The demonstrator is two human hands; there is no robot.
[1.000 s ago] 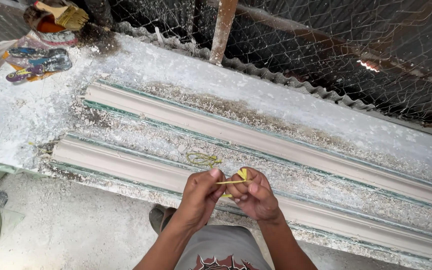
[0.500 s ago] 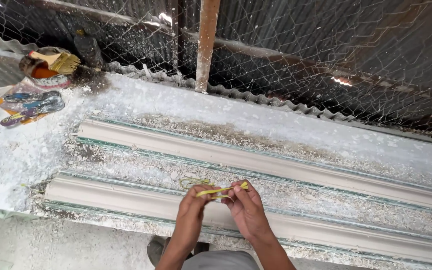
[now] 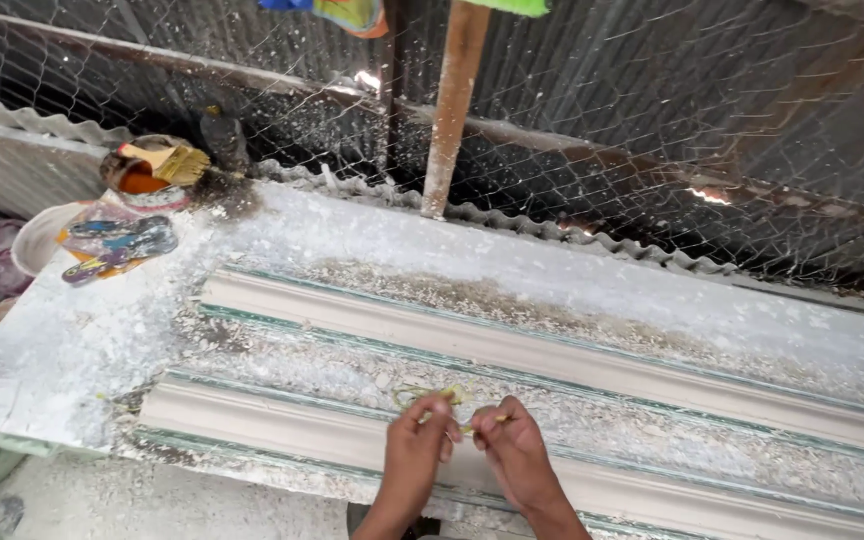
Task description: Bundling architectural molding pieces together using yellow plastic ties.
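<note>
A thin yellow-green strand (image 3: 430, 393) is pinched between both hands low in the head view, with a loose loop of it lying on the crumb-covered surface just beyond the fingertips. The left hand (image 3: 418, 452) has its fingers closed narrowly on the strand near the loop; the right hand (image 3: 515, 448), just beside it and nearly touching, is closed on the strand's other end, where a short yellow piece shows between thumb and finger. Both hands rest over the near moulded strip (image 3: 282, 427), a long pale cast length with a greenish edge that runs out to the left and right of the hands. Beyond the fingertips, across a band of grey-white crumbs, lies the far moulded strip (image 3: 552, 352), parallel to the first. Both strips sit on a white-dusted workbench (image 3: 72, 350). Far out to the left and beyond the hands, at the bench's corner, stands a can (image 3: 137, 180) with a brush (image 3: 174, 160) resting in it, and a white bowl (image 3: 37, 238) close by it. Behind the bench rise a wire mesh (image 3: 652, 150), a rusty upright post (image 3: 449, 105) and corrugated sheeting (image 3: 12, 170).
</note>
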